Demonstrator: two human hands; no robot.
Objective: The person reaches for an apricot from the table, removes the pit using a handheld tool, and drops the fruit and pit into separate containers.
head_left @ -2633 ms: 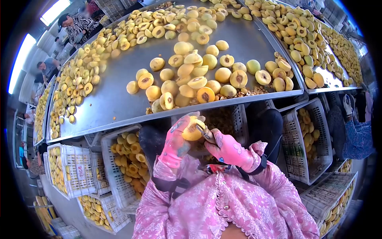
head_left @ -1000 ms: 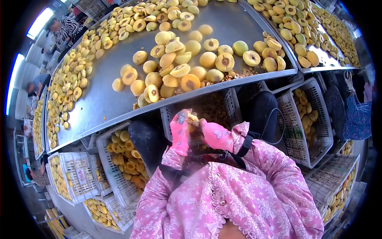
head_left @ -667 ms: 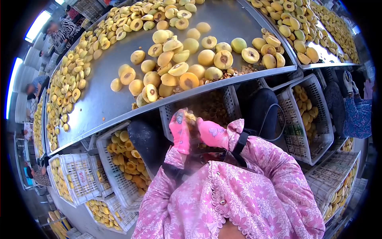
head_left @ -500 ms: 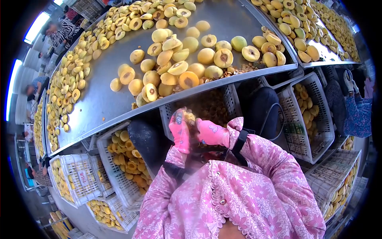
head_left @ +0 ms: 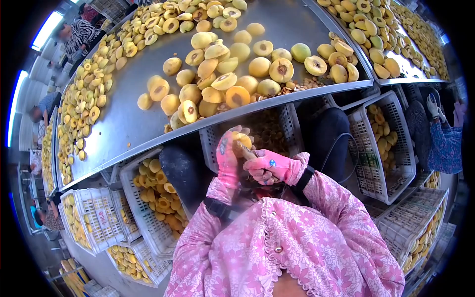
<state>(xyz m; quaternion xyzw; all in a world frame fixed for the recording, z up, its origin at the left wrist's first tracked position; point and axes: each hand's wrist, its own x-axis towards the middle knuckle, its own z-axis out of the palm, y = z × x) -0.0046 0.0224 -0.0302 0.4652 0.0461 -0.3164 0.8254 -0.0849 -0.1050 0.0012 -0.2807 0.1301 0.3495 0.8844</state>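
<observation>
My left hand point(head_left: 228, 156), in a pink glove, is closed around a yellow peach half point(head_left: 243, 140) above the crate between my knees. Close beside it, my right hand point(head_left: 269, 167), also gloved in pink, has its fingers curled round a small hand tool point(head_left: 246, 153). The tool's near end points at the fruit; its tip is hidden, so its exact kind does not show. Below both hands, a crate point(head_left: 291, 129) holds dark yellow-brown pieces. Cut peach halves point(head_left: 225, 81), several with brown centres showing, lie on the metal table point(head_left: 128, 119) in front.
The table's raised metal edge point(head_left: 277, 100) runs just beyond my hands. White crates of peach halves stand at left point(head_left: 129, 198) and right point(head_left: 403, 163). Loose pits point(head_left: 309, 84) lie by the edge. Other people point(head_left: 81, 37) sit at left, and a person's gloved hand point(head_left: 433, 106) shows at right.
My left hand has turned and risen slightly, so the peach half shows more clearly. My right hand has rotated, showing its curled fingers and the tool. The view has shifted slightly.
</observation>
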